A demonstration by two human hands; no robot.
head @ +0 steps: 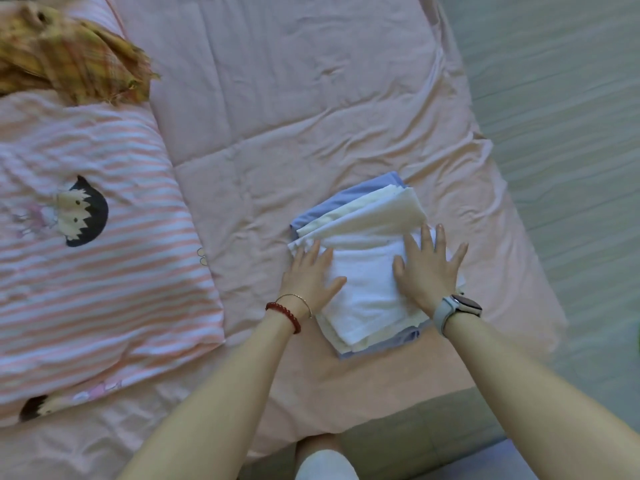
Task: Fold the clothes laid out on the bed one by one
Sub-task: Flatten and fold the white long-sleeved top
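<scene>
While the folded stack (367, 268) lies on the pink bed (277, 133) near its edge, both hands press flat on it. Left hand (311, 275) and right hand (427, 268) rest apart, fingers straight. A plaid cloth (72, 64) lies crumpled well away.

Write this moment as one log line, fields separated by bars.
left hand flat on white garment | right hand flat too | folded stack underneath

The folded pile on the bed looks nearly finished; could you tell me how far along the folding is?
Done: blue and cream garments lie folded in the pile. In hand: left hand and right hand press flat on the white garment on top. Left: the crumpled plaid garment at the head of the bed.
</scene>
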